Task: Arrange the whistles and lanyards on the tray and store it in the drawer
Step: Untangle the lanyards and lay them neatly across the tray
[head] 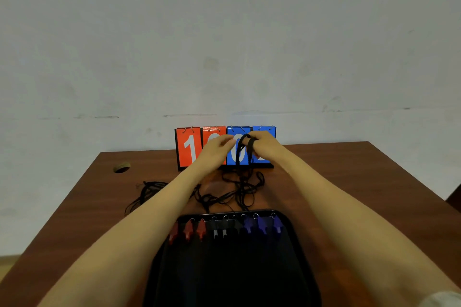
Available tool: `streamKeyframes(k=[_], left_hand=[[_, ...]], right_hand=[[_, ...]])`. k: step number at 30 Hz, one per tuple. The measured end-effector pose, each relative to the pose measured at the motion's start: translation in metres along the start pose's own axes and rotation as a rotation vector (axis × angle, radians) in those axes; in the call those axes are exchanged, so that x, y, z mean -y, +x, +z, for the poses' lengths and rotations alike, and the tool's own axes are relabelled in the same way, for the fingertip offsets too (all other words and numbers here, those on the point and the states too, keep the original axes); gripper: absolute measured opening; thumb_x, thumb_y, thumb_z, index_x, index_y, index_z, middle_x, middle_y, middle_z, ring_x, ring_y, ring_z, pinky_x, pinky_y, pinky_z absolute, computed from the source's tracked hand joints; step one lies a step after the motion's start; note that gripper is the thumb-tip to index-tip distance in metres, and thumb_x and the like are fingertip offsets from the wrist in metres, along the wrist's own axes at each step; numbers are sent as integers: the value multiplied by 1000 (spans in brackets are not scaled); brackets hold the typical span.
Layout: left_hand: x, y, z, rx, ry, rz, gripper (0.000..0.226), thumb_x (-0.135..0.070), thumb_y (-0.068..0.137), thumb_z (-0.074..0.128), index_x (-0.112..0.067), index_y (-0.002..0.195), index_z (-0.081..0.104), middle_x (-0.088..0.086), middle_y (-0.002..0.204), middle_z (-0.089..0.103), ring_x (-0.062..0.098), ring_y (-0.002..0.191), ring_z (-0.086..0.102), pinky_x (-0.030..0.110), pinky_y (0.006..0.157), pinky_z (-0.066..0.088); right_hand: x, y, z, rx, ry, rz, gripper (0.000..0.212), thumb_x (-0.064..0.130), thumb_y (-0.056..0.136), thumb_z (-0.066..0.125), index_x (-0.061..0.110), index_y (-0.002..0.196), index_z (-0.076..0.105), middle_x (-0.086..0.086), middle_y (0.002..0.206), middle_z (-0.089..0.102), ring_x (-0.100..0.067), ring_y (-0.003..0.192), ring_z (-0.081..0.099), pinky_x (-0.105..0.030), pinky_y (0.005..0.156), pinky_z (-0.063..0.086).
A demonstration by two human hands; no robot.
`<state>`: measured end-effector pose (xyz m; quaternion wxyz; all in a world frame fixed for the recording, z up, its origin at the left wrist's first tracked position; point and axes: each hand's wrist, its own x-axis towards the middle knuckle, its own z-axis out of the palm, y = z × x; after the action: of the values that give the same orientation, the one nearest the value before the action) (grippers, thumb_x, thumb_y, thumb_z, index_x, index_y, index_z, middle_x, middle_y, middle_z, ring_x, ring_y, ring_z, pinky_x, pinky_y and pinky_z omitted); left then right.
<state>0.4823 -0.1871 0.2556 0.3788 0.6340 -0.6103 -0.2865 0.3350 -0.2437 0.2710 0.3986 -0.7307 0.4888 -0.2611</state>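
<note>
A black tray [232,269] lies near the table's front edge. Along its far rim sit several whistles in a row: red ones [188,230] at left, black ones [219,230] in the middle, blue ones [263,225] at right. Behind the tray lies a tangle of black lanyards [239,192]; another bundle [147,193] lies to the left. Both hands are raised in front of the scoreboard. A black lanyard [240,154] is looped round the fingers of my right hand [263,144] and hangs down to the tangle. My left hand [217,148] pinches near that loop.
A red and blue flip scoreboard [189,147] stands at the back of the brown wooden table [349,182], against a pale wall. A round cable hole [121,167] sits at the table's back left.
</note>
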Motion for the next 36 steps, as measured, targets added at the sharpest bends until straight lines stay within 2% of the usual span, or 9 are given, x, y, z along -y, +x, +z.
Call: streamKeyframes(k=[5, 9, 11, 15, 20, 25, 30, 33, 36], left_hand=[[-16, -20, 5, 48, -243, -62, 43, -41, 93, 52, -10, 122, 57, 7, 117, 61, 9, 78, 66, 18, 74, 51], [-20, -41, 6, 198, -511, -235, 42, -51, 89, 52, -17, 113, 56, 8, 105, 67, 17, 85, 67, 31, 82, 52], [-16, -50, 10, 231, -435, -237, 45, -41, 86, 63, -11, 119, 54, 9, 107, 67, 16, 84, 66, 29, 81, 53], [-10, -64, 17, -12, -130, -226, 43, -13, 90, 59, -8, 131, 47, 12, 127, 53, 20, 103, 56, 27, 82, 45], [-38, -87, 18, 58, -359, -88, 43, -42, 99, 33, -16, 127, 52, 0, 115, 59, 14, 108, 55, 32, 100, 41], [-57, -94, 14, 92, -405, 23, 46, -51, 94, 41, -23, 129, 48, -3, 135, 50, 10, 125, 43, 33, 109, 30], [-73, -98, 10, 17, -413, 114, 41, -36, 96, 46, -15, 132, 45, -5, 119, 57, 6, 109, 51, 7, 79, 43], [-70, -100, 6, 57, -495, 141, 26, -30, 99, 44, -12, 112, 56, -3, 78, 60, 7, 75, 62, 25, 83, 52], [-62, -104, -1, 56, -510, 146, 23, -26, 100, 40, -16, 94, 60, -2, 64, 39, 9, 54, 39, 22, 57, 47]], right_hand=[[4, -17, -7, 10, -193, -64, 14, 7, 94, 49, 18, 95, 58, 3, 70, 53, -9, 57, 47, -17, 52, 35], [4, -33, -13, -10, -242, -41, 12, 10, 92, 53, 12, 101, 60, 0, 80, 55, -8, 63, 49, -18, 54, 36], [8, -45, -15, 70, -299, -9, 11, 7, 90, 55, 7, 101, 58, -5, 82, 56, -11, 61, 48, -20, 54, 39], [23, -67, -18, 175, -417, -2, 9, 0, 86, 57, 5, 91, 52, -11, 88, 55, -16, 69, 52, -24, 62, 43], [44, -77, -25, 14, -367, -155, 7, 8, 92, 48, 8, 92, 56, -6, 86, 62, -19, 78, 57, -32, 72, 46], [66, -86, -34, -188, -233, -268, 14, 6, 87, 54, 7, 99, 62, -5, 91, 65, -16, 79, 60, -21, 70, 48], [74, -97, -44, -221, -149, -306, 18, 6, 83, 63, 9, 100, 62, 2, 89, 60, -14, 84, 57, -18, 70, 46], [74, -102, -51, -253, -121, -324, 16, 3, 82, 62, 13, 95, 63, -1, 95, 65, -14, 88, 59, -22, 79, 48], [65, -113, -56, -223, -100, -334, 10, 7, 85, 63, 13, 92, 66, -1, 88, 68, -12, 83, 63, -21, 75, 49]])
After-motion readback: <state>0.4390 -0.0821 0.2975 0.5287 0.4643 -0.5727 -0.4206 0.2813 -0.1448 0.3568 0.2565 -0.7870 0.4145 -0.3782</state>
